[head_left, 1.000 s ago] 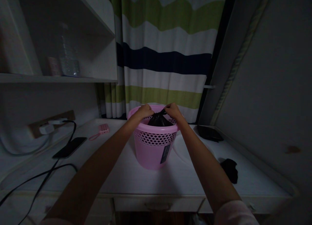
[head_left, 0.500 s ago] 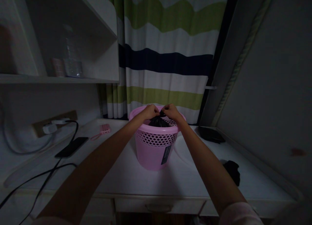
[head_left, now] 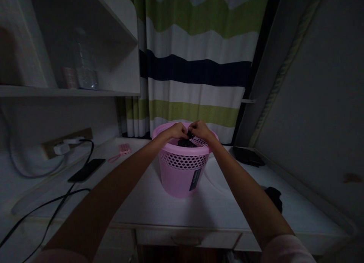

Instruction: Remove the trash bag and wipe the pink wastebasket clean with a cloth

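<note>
A pink waste bin (head_left: 178,179) with a band of holes below its rim stands on the white desk. Inside it is a black plastic bag (head_left: 186,142), its gathered top pulled up to about rim height. My left hand (head_left: 179,131) is closed on the bag's top from the left, above the bin's opening. From the right, my right hand (head_left: 199,129) pinches the same gathered plastic, the two hands nearly touching. The lower part of the bag is hidden by the bin wall.
On the left of the desk (head_left: 136,210) lie a phone (head_left: 87,170), a pink strapped device (head_left: 124,149) and black cables. A black flat pouch (head_left: 248,156) and a crumpled black item (head_left: 274,198) lie right. A striped curtain (head_left: 196,73) hangs behind; a shelf (head_left: 113,92) juts out upper left.
The black bag's gathered top looks more tightly bunched between my hands, and less of the bag shows above the rim. Both hands stay over the bin. The view has shifted slightly.
</note>
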Motion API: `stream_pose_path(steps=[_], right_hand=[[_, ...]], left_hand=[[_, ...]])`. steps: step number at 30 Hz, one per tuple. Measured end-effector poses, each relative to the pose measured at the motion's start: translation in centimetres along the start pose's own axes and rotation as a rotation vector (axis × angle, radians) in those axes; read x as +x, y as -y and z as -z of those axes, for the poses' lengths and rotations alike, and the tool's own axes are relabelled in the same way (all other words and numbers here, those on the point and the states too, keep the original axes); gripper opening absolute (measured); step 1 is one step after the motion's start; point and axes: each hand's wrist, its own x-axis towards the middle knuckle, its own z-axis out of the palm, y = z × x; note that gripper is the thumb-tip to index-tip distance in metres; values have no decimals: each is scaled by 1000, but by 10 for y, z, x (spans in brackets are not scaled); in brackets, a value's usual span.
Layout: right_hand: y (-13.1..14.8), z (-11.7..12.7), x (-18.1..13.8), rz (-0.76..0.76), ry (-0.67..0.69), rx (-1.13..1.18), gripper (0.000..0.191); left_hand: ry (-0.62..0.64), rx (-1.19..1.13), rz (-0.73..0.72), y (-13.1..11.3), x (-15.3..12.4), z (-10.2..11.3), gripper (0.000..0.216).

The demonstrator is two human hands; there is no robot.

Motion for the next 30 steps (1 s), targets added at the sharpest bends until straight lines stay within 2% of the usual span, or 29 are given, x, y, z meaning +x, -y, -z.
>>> stream_pose_path(steps=[13,19,24,30], right_hand=[[-1,-1,1,-5,10,-1,21],[-3,-2,4,-8,-26,12,20],[-5,-3,5,-35,-33,39,20],[-6,-5,7,-6,-20,33,19]], left_hand=[[95,-14,33,0,0,0,3],[72,29,11,7,2,-4,17],[125,11,124,3,0,-2,27],[199,-46,219,-4,-6,0,17]])
